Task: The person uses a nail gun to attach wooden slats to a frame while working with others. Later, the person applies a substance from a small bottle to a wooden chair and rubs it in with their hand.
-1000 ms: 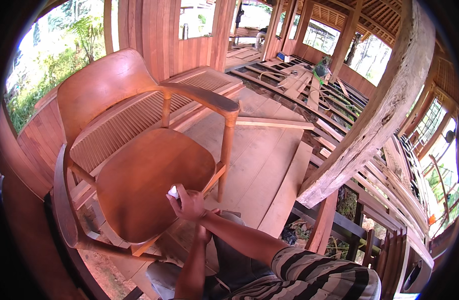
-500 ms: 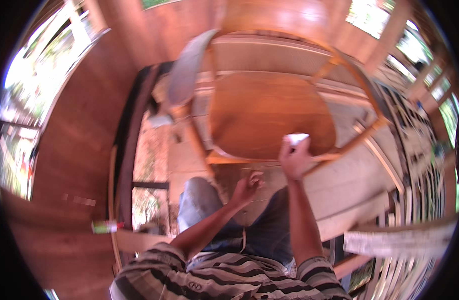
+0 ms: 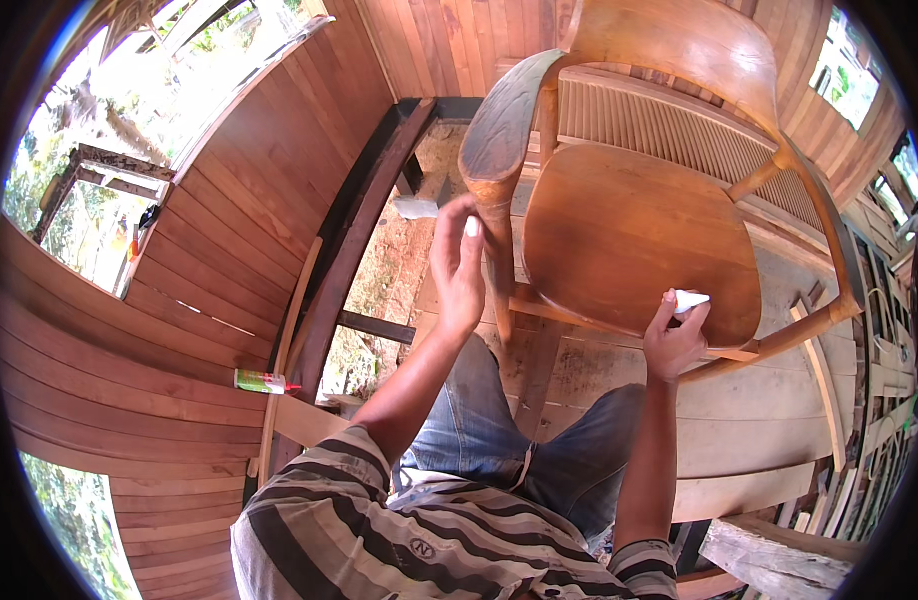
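A brown wooden chair [image 3: 639, 245] with a curved backrest stands in front of me. Its left armrest [image 3: 509, 115] looks greyer and rougher than the rest. Beside the post [image 3: 494, 215] under that armrest, my left hand [image 3: 459, 270] is raised, thumb up and fingers bent toward the wood. Those fingers are slightly blurred, and I cannot tell whether they touch the post. Over the front right edge of the seat, my right hand [image 3: 676, 345] grips a small white bottle [image 3: 689, 300] with a tapered tip. The fingers cover most of its body.
On the left, a green and white bottle with a red tip [image 3: 262, 381] lies by a plank-clad wall [image 3: 229, 210]. A dark beam [image 3: 354, 240] runs along that side. Slats and boards [image 3: 859, 440] are stacked at the right, near a rough timber end [image 3: 769, 555].
My left hand has risen from above my lap to the left armrest post. My right hand still holds the white bottle over the seat's front right. The whole view has shifted.
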Tool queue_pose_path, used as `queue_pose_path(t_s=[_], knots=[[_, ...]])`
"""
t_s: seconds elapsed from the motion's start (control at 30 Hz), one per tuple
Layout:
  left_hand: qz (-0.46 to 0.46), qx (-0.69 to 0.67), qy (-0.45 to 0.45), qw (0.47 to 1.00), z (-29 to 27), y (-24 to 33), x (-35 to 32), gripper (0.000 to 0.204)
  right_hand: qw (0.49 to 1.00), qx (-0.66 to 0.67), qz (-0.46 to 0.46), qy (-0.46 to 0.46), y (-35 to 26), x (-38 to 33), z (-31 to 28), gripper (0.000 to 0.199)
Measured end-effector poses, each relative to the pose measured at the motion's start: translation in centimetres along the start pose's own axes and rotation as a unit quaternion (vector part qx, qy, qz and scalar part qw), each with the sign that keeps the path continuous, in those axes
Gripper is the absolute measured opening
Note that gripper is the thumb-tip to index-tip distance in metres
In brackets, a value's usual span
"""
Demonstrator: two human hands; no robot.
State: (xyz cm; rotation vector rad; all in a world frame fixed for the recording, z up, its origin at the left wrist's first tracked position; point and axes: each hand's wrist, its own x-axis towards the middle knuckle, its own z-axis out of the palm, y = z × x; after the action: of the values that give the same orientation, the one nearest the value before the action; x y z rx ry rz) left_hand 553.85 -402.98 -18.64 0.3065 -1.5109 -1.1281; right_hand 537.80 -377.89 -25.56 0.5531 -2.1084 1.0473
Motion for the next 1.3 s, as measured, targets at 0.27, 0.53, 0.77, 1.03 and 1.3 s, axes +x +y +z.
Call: queue_pose_path(t_s=[0.27, 0.53, 0.77, 1.03, 1.3], knots=[[-0.146, -0.300, -0.253, 0.908, -0.6, 1.2, 4.3, 0.075, 1.000, 0.001, 0.011, -0.012, -0.3, 0.0, -0.2, 0.022], [-0.167, -0.290, -0.259, 0.906, 0.0, 1.9, 4.3, 0.086, 1.000, 0.002, -0.003, 0.006, 0.4, 0.0, -0.2, 0.022], [-0.132, -0.278, -0.231, 0.923, -1.4, -0.4, 3.6, 0.073, 0.998, -0.055, 0.036, -0.024, -0.8, -0.9, 0.1, 0.029], [-0.133, -0.315, -0.239, 0.909, -0.5, 0.7, 4.1, 0.063, 0.999, -0.044, 0.004, -0.005, -0.4, -0.7, -0.5, 0.028], [-0.135, -0.336, -0.251, 0.897, -0.1, 0.5, 3.9, 0.063, 1.000, -0.019, -0.007, -0.008, 1.3, -0.9, 0.0, 0.029]])
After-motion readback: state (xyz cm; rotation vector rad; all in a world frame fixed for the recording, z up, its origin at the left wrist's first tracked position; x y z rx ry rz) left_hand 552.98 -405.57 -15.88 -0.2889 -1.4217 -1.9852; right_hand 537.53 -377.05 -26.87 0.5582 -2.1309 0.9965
